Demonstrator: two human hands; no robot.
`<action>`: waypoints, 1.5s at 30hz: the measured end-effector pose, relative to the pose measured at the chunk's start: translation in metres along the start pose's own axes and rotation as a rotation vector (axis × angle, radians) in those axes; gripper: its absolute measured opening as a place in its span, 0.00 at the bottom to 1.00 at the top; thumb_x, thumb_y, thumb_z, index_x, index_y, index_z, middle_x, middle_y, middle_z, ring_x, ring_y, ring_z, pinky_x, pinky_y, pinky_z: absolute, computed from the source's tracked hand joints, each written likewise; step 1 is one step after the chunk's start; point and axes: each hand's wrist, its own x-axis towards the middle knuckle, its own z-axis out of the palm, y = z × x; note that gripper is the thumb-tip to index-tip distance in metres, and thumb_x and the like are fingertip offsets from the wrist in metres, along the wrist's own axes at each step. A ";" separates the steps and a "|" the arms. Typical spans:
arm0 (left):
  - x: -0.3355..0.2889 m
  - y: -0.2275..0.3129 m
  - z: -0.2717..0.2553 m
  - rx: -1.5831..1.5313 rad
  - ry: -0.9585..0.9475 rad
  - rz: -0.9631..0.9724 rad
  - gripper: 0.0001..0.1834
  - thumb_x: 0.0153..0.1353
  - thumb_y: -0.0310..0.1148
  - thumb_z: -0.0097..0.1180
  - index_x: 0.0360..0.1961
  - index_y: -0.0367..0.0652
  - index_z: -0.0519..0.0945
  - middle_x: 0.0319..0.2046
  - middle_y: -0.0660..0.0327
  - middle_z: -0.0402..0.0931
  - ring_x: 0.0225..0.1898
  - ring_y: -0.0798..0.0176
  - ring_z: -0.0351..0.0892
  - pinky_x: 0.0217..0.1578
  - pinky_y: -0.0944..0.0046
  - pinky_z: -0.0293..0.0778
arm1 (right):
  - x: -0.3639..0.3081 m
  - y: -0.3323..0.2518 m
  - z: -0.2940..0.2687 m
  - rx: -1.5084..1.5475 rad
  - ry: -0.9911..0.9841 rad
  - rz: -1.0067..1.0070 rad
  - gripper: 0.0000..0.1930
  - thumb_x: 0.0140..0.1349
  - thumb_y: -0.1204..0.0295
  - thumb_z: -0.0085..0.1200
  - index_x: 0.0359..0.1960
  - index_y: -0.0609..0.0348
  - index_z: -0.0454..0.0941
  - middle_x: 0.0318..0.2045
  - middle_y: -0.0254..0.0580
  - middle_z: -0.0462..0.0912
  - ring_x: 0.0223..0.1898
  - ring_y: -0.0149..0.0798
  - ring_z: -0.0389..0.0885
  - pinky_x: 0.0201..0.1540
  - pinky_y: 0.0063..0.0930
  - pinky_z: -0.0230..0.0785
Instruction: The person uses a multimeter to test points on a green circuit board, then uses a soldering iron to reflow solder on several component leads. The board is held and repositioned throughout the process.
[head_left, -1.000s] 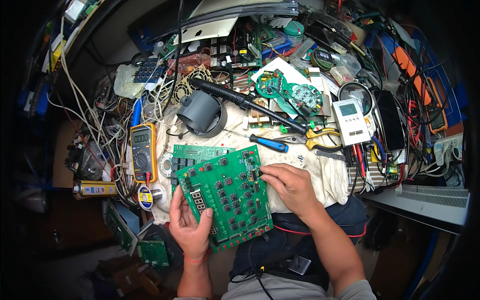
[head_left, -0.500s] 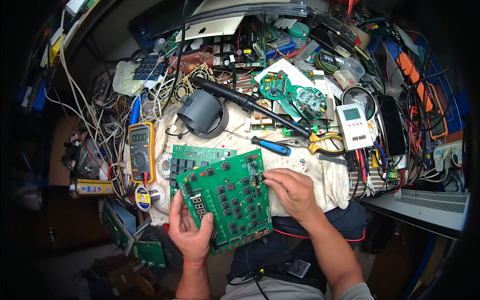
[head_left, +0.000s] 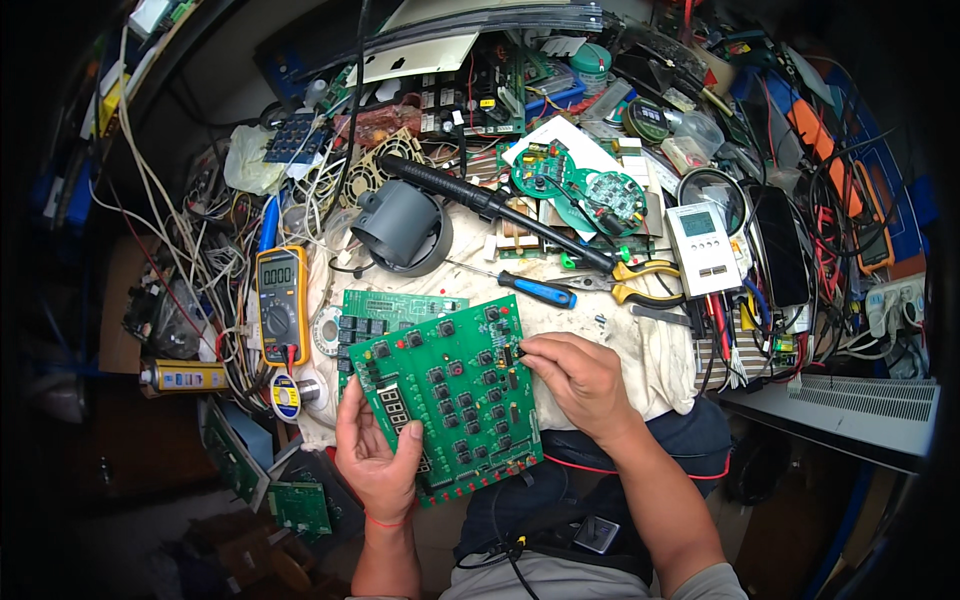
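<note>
A green circuit board (head_left: 477, 345) with rows of black push buttons, small red parts and a digit display (head_left: 392, 407) lies tilted in my left hand (head_left: 376, 450). That hand grips its left side, thumb on top and fingers underneath. At the board's right edge, thumb and forefinger of my right hand (head_left: 575, 385) are pinched together beside a dark component; what sits between the fingertips is too small to make out. Behind it, partly covered, rests a second green board (head_left: 405, 305) with black relay-like blocks.
Left stand a yellow multimeter (head_left: 283, 305) and a solder spool (head_left: 286, 395). Beyond the boards lie a blue-black screwdriver (head_left: 538, 289), yellow-handled pliers (head_left: 648, 294), a grey pipe fitting (head_left: 400, 225) and a black tube (head_left: 490, 205). A white meter (head_left: 703, 245) is at right.
The view has shifted slightly, so everything sits a little further left. Both hands keep their hold and place on the board.
</note>
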 end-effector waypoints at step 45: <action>0.005 -0.002 0.002 -0.024 -0.027 -0.039 0.45 0.63 0.12 0.63 0.79 0.24 0.56 0.70 0.45 0.71 0.69 0.56 0.74 0.72 0.56 0.68 | -0.003 0.002 -0.003 0.228 -0.053 0.313 0.13 0.66 0.78 0.71 0.50 0.66 0.87 0.40 0.45 0.93 0.39 0.33 0.93 0.44 0.26 0.86</action>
